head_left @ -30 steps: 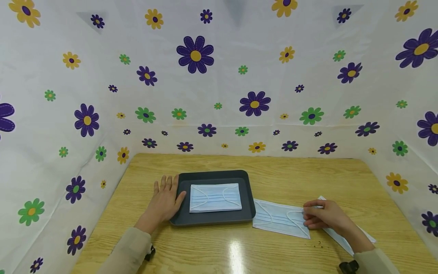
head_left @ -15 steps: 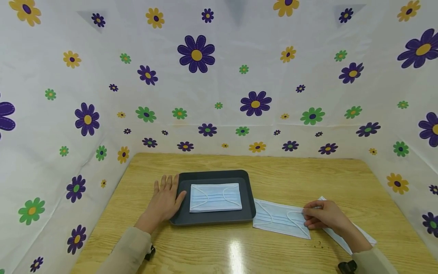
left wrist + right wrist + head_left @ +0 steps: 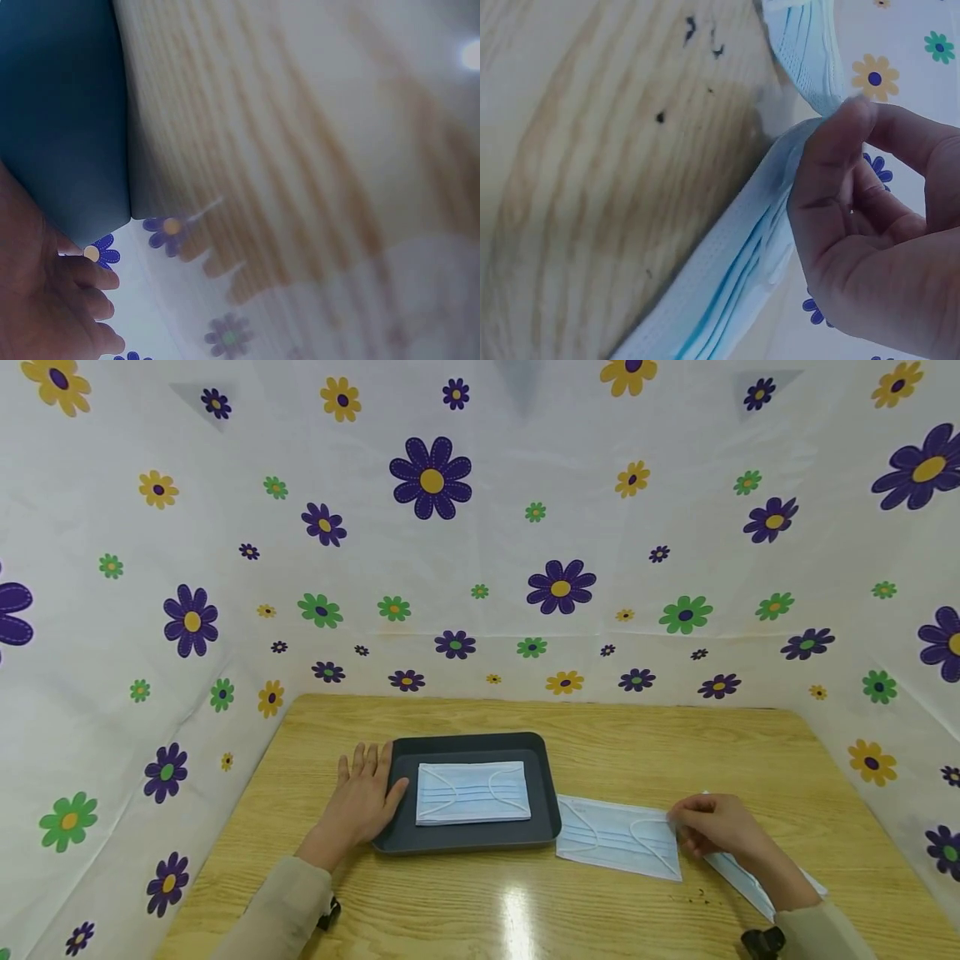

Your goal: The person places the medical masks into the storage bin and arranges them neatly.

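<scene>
My left hand [image 3: 358, 802] lies with straight fingers against the left rim of a dark grey tray [image 3: 472, 837]. Blue face masks [image 3: 472, 794] lie stacked flat inside that tray, ear loops on top. Just right of the tray, a face mask [image 3: 618, 837] lies on the table, its left edge against the tray's side. My right hand [image 3: 723, 828] pinches this mask's far right corner between thumb and forefinger. Beneath the right hand and wrist lies another blue face mask [image 3: 742, 883], set at a slant; the hand partly hides it. In the right wrist view its pleats [image 3: 731, 277] show close up.
The wooden table [image 3: 420, 902] carries the tray and masks. A flower-printed white cloth [image 3: 487, 543] rises along its back and both sides. Small dark specks [image 3: 699, 897] mark the wood near the right hand.
The right hand's fingers have shifted slightly up and right at the mask's corner, and the edge below them is more exposed. The left hand, tray and stack stay put.
</scene>
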A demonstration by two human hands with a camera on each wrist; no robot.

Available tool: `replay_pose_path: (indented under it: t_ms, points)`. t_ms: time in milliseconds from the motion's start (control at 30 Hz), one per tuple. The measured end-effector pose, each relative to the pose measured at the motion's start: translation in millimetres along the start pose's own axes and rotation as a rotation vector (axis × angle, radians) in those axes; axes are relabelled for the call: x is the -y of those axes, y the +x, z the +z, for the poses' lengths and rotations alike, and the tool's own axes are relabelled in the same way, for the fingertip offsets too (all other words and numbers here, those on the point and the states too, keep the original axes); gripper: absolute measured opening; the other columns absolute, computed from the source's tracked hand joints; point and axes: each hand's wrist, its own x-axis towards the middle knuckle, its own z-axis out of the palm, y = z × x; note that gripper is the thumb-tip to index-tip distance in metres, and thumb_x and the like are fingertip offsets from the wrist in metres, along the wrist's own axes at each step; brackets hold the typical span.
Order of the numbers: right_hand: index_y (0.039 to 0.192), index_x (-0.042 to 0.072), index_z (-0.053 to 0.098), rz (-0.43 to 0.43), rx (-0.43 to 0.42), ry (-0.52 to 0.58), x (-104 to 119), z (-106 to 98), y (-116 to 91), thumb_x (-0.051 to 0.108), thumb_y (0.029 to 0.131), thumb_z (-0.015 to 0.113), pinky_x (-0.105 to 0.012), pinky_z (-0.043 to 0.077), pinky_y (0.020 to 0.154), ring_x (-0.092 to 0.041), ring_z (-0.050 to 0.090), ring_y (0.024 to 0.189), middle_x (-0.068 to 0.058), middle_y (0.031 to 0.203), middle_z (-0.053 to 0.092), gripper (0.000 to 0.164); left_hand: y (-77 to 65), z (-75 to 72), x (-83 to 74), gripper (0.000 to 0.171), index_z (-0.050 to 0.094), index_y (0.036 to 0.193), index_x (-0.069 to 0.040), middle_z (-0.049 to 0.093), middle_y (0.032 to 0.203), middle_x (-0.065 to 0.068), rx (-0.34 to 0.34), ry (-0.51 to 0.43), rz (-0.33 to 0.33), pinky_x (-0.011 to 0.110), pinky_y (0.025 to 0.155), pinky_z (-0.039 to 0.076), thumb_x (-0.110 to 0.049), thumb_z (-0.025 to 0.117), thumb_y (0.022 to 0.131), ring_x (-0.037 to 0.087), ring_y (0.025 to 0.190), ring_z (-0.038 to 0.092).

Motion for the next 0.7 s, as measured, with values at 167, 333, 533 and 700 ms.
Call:
replay_pose_path:
  t_ms: [167,333,533,700]
  points:
    - [0.108,-0.007,0.069,-0.034,-0.042,-0.059,3.2,-1.4,-0.4,0.021,0.097,0.064,-0.032,0.054,0.062,-0.015,0.058,0.070,-0.004,0.082,0.065,0.031,0.1,-0.9,-0.3,0.074,0.018,0.158,-0.002,0.028,0.157,0.030,0.001,0.002,-0.002,0.068,0.116,0.011,-0.050,0.036,0.105,0.048,0.148,0.017]
    - [0.112,-0.008,0.066,-0.047,-0.058,-0.067,4.7,-1.9,2.4,0.024,0.099,0.063,-0.032,0.057,0.068,-0.015,0.062,0.083,-0.006,0.095,0.068,0.036,0.1,-1.5,-0.6,0.074,0.018,0.158,-0.002,0.028,0.157,0.030,0.003,-0.004,-0.002,0.068,0.116,0.010,-0.050,0.037,0.105,0.048,0.148,0.017]
    - [0.120,-0.011,0.058,-0.027,-0.072,0.001,7.3,-0.2,5.3,0.024,0.102,0.057,-0.035,0.059,0.071,-0.017,0.066,0.083,-0.012,0.101,0.066,0.039,0.2,-0.7,0.0,0.074,0.018,0.158,-0.002,0.027,0.158,0.030,0.007,0.000,-0.004,0.068,0.116,0.010,-0.050,0.037,0.105,0.048,0.149,0.017]
    - [0.126,-0.009,0.054,-0.021,-0.069,-0.014,10.8,2.2,5.4,0.028,0.096,0.067,-0.035,0.059,0.074,-0.017,0.069,0.086,-0.014,0.105,0.070,0.050,0.4,0.0,-0.2,0.075,0.017,0.159,-0.002,0.027,0.158,0.030,0.008,-0.002,-0.008,0.068,0.117,0.010,-0.050,0.037,0.105,0.048,0.149,0.016]
